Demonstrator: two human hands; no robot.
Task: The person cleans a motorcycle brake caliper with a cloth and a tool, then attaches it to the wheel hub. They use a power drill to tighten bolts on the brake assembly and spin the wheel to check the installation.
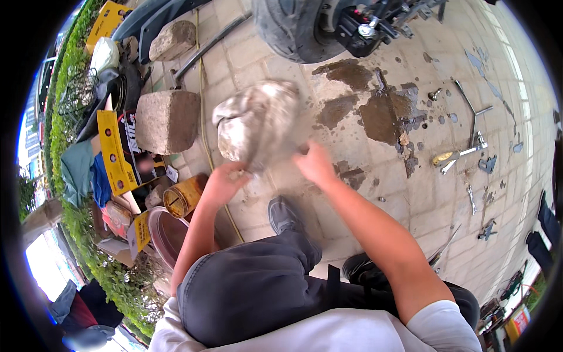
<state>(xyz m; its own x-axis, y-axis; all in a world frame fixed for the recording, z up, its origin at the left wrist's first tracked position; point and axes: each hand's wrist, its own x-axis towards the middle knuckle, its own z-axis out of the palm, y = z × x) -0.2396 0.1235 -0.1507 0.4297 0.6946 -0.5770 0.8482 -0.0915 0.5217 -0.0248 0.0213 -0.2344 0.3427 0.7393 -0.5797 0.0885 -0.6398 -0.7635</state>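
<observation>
Here, a crumpled, dirty white cloth is spread in front of the person over the pale paving, smeared by motion; whether it touches the ground cannot be told. The left hand has its fingers closed on the cloth's lower edge. The right hand is at its lower right, fingers curled, but the blur hides whether they grip any fabric. A grey shoe stands just below, between the forearms.

Just left of the cloth runs a thin yellow cord, then a stone block, a yellow box and a rusty yellow tin. Beyond the cloth is a black tyre, cut off by the upper edge; dark wet stains mark the paving to the right. Farther right lie a cross-shaped wrench and a yellow-handled tool, well apart from the hands. The left forearm covers part of a reddish basin. The clutter at the lower right rim is too small to make out.
</observation>
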